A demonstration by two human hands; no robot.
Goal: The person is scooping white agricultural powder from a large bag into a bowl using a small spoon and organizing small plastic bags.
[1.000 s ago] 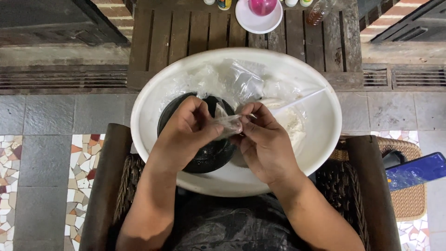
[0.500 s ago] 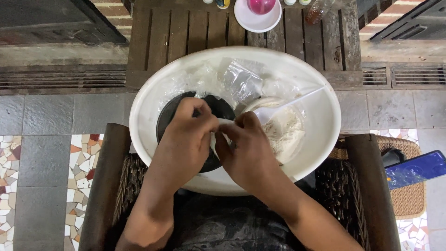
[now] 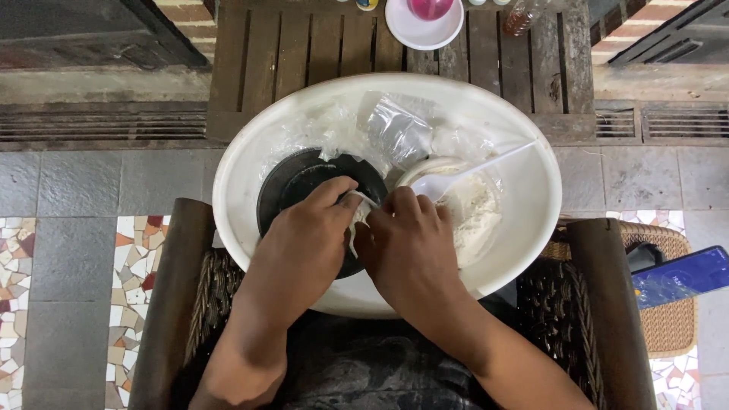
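A person sits in a wicker chair [image 3: 577,304] with a wide white basin [image 3: 250,163] resting on their lap, seen from above. Both hands meet over the middle of the basin. The left hand [image 3: 304,243] and the right hand [image 3: 406,243] are side by side, fingertips touching, and both pinch a small white wrapper [image 3: 357,216] between them. The fingers of each hand are closed on that wrapper, which sits just above the near edge of a round black dish [image 3: 292,186] inside the basin.

To the right of the hands, still in the basin, lies a clear bag of white powder [image 3: 474,212] with a white plastic spoon [image 3: 474,171] resting across it, its handle pointing up and to the right. Crumpled clear plastic bags [image 3: 395,129] lie at the far side of the basin.

Beyond the basin stands a slatted wooden table [image 3: 304,53] with a white plate [image 3: 421,26] holding a pink cup [image 3: 429,6]. A blue phone [image 3: 680,277] lies on a wicker stool at the right. The floor is grey tile with mosaic patches.
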